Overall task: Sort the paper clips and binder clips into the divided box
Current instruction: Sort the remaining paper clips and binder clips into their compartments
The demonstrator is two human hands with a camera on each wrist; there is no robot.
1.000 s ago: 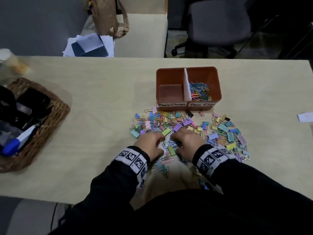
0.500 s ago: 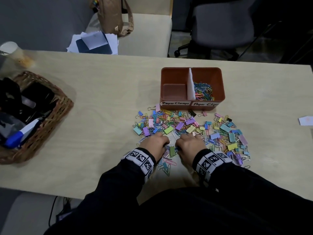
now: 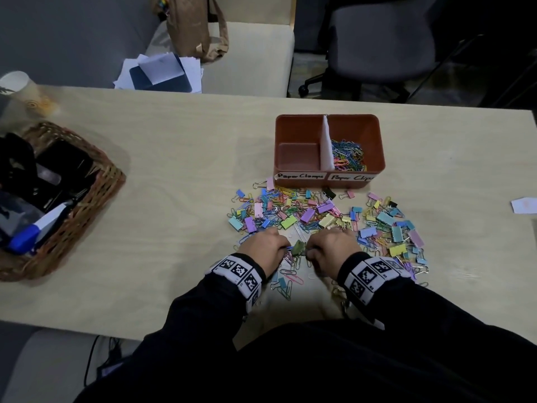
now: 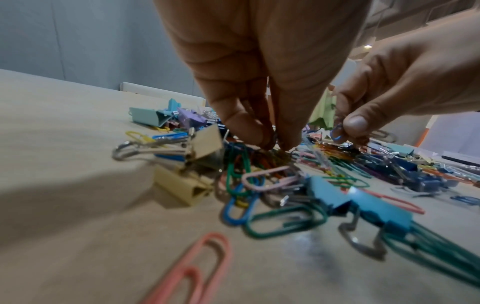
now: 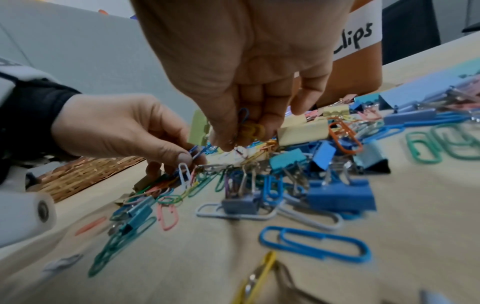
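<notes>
A heap of coloured paper clips and binder clips lies on the table in front of the orange divided box. Its right compartment, labelled "Paper Clips", holds paper clips. The left one, labelled "Paper Clamps", is bare. My left hand and right hand work side by side at the heap's near edge, a green binder clip between them. The left hand pinches paper clips out of the tangle. The right hand holds a small bunch of paper clips against its curled fingers.
A wicker basket with pens and dark items sits at the table's left. A paper cup stands at the far left corner, and a paper scrap lies at the right edge. Chairs stand behind the table.
Both hands have stayed at the near edge of the heap and drawn a little closer to my body, fingers picking at the clips. The head view has shifted slightly.
</notes>
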